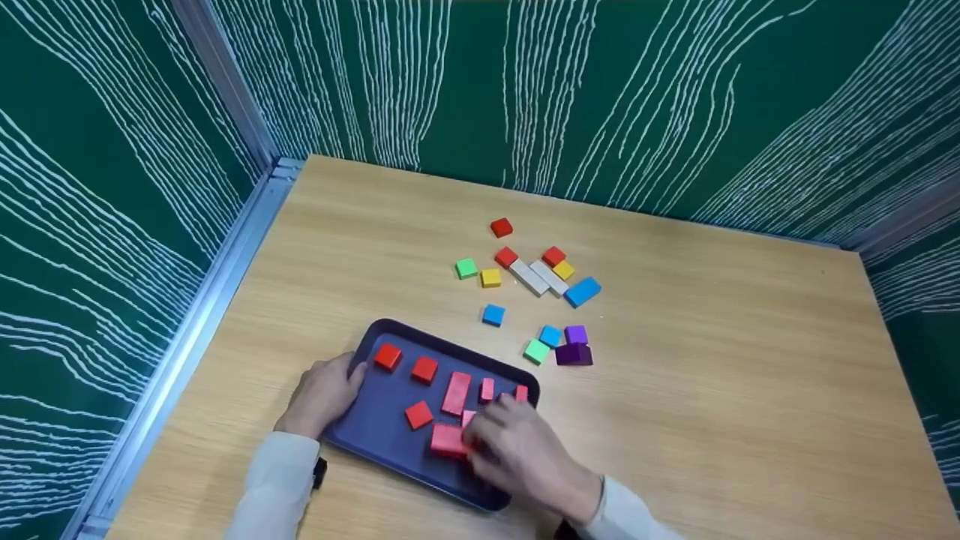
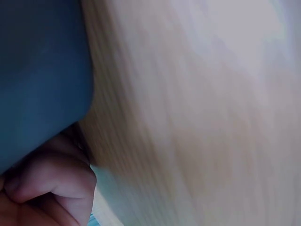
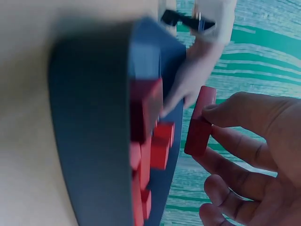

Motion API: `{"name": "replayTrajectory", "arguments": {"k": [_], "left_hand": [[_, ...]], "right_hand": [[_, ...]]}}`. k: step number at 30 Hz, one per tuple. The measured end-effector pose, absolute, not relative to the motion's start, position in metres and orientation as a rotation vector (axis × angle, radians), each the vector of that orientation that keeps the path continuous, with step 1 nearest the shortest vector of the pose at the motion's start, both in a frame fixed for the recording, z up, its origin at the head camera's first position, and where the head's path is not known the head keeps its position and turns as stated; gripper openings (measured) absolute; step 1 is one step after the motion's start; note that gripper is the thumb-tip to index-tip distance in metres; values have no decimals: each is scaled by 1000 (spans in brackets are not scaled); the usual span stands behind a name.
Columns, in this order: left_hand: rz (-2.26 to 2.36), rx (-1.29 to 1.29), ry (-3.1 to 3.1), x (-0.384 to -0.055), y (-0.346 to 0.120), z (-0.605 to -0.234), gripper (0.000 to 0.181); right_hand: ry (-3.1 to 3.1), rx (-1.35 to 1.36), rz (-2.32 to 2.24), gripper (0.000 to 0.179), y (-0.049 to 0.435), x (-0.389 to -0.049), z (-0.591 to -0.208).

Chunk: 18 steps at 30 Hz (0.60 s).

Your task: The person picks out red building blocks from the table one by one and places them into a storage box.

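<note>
A dark blue tray bears several red and pinkish-red wooden blocks, both square ones such as the block and oblong ones such as the block. My left hand grips the tray's left end, thumb over the rim; the left wrist view shows curled fingers against the tray's side. Over the tray's right part, my right hand pinches an oblong red block between thumb and fingers, clearest in the right wrist view. That hand hides some of the blocks beneath it in the head view.
Beyond the tray, loose blocks lie on the wooden table: red, green, yellow, white, blue and purple. Green walls with white lines edge the table.
</note>
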State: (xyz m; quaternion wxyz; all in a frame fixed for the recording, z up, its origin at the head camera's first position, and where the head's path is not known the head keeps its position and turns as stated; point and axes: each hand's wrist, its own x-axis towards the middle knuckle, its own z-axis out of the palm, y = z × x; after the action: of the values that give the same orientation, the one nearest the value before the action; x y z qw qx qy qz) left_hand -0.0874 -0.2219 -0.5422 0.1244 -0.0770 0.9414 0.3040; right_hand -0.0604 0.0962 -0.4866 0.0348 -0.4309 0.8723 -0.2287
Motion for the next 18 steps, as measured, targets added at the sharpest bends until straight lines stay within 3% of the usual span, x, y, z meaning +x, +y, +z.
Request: {"name": "replayTrajectory", "arguments": {"k": [8,18], "left_hand": [[859,-224,2730,-88,-221,-541,30],[837,-196,2749,-89,-221,-540,28]], "right_hand": [[2579,-1215,-689,14,105,-36,-491],[2552,-1173,-581,16,113,-29,-504]]}}
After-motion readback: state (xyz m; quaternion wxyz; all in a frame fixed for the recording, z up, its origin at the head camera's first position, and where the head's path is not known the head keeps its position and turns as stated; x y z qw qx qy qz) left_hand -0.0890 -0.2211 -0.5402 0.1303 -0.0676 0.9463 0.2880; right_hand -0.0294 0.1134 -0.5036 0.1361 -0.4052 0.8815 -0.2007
